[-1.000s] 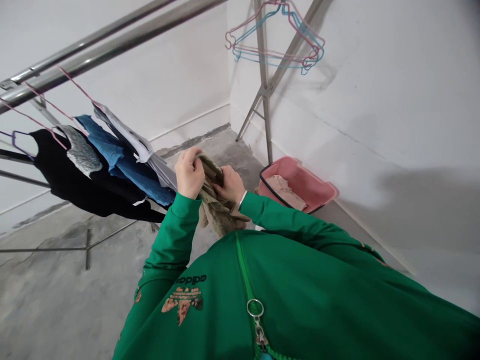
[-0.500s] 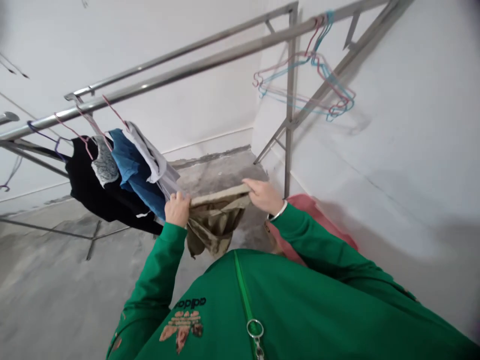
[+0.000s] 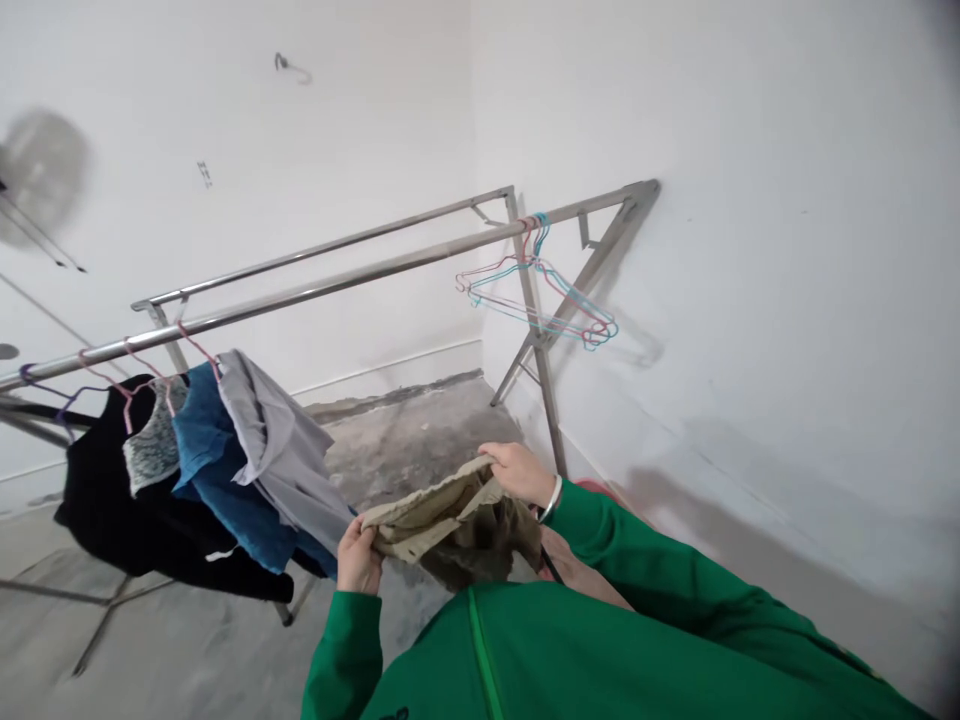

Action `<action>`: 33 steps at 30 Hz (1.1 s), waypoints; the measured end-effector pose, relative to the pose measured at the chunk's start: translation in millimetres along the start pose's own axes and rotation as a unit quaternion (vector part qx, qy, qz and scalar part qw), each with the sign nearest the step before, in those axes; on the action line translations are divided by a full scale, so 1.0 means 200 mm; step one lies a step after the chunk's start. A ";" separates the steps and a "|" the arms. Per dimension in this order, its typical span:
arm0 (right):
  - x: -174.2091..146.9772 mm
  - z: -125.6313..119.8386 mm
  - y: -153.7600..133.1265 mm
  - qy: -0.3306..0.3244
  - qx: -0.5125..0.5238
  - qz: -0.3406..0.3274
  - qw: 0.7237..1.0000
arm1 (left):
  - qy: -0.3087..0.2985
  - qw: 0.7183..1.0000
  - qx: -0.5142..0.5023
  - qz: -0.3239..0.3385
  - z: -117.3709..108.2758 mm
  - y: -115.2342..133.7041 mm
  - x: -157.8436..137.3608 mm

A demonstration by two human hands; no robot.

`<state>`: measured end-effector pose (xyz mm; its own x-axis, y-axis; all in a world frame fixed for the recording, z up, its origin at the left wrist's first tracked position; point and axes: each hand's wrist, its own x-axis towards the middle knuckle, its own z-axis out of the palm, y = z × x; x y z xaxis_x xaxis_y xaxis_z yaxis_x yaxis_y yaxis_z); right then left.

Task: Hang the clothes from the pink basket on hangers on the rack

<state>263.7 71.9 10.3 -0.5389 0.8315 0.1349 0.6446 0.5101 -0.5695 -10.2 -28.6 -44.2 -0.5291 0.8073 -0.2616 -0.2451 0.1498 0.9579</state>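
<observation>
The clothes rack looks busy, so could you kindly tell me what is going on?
Someone in a green jacket holds a khaki garment by its upper edge. The left hand grips one end and the right hand the other. Dark, blue and grey clothes hang at the left of the rail, with bare pink and blue hangers farther right.

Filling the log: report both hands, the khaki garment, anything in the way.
Left hand and right hand gripping khaki garment by opposite top corners. Its body hanging between them. Gray garment hanging close beside left hand, contact unclear.
</observation>
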 end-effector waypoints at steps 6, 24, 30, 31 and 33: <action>0.13 -0.40 0.11 -0.010 -0.045 -0.048 0.998 | -0.155 0.983 0.082 -0.044 0.15 -0.09 -0.06; 0.61 -1.08 0.50 0.231 -0.364 0.187 0.883 | -0.132 0.901 0.375 0.173 0.18 0.00 -0.15; 0.65 -1.08 0.56 0.239 -0.363 0.177 0.883 | -0.136 0.906 0.360 0.177 0.17 0.04 -0.16; 0.66 -1.08 0.57 0.243 -0.353 0.175 0.887 | -0.134 0.906 0.361 0.177 0.16 0.04 -0.16; 0.66 -1.07 0.57 0.258 -0.325 0.161 0.895 | -0.132 0.908 0.358 0.172 0.16 0.05 -0.16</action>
<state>382.3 287.5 137.7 -0.0544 0.8638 0.5009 0.9914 0.1064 -0.0758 29.6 -35.2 -22.5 -0.2369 0.9714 0.0149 0.5388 0.1186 0.8340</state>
